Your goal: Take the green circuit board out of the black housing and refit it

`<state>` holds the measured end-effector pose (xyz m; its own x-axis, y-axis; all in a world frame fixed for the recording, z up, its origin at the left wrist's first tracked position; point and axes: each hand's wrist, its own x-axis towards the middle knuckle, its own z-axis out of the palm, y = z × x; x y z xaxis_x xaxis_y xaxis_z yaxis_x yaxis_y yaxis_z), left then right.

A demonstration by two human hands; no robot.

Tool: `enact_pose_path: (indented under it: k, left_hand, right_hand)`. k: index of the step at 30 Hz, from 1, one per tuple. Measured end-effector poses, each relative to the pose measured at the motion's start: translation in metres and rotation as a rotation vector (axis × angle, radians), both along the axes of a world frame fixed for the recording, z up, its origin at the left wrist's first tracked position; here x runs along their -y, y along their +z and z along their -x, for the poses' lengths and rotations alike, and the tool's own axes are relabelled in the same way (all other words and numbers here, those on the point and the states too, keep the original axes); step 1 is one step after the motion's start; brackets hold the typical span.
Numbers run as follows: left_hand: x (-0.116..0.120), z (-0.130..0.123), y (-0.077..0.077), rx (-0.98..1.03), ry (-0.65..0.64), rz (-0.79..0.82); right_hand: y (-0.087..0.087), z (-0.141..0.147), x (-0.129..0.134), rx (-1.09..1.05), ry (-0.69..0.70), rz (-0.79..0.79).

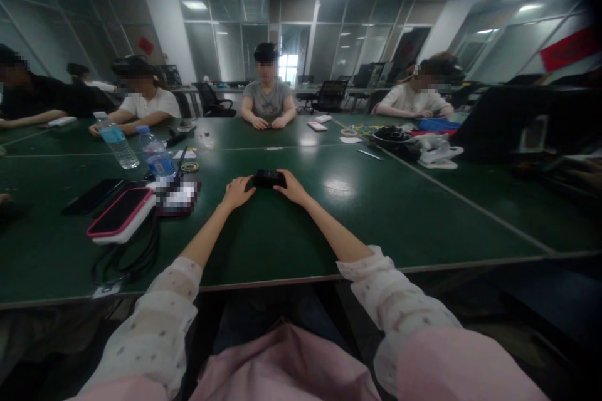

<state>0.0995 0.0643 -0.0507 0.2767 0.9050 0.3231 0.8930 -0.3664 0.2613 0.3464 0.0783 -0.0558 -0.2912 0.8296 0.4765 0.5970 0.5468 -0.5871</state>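
Between my two hands a small black box-shaped device (268, 178) rests on or just above the green table (282, 232); its exact kind does not show. My left hand (239, 192) grips its left end, the fingers closed around the side. On the opposite end, my right hand (292, 188) holds it in the same way, thumb toward me. Both forearms stretch forward over the table in white dotted sleeves. Some fingers are hidden behind the device.
To the left lie a pink-edged phone (121, 212), a dark phone (94, 195), black cables (136, 250) and two water bottles (116, 141). A pen (370, 155) and white plastic item (439, 156) lie right. A person (267, 100) sits opposite; others sit around.
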Motion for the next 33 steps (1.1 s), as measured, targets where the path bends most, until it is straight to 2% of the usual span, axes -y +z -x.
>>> enact_pose_path:
  k: [18,23,33]
  left_hand:
    - [0.009,-0.005,0.003,-0.049,-0.024,-0.03]
    - [0.008,-0.006,0.001,-0.055,-0.019,-0.051]
    - [0.013,-0.008,0.004,-0.049,0.003,-0.039]
  right_hand:
    - [0.002,-0.001,0.014,0.074,0.001,0.025]
    - [0.004,0.001,0.018,0.106,0.007,-0.012]
    - [0.009,0.001,0.019,0.038,-0.017,-0.019]
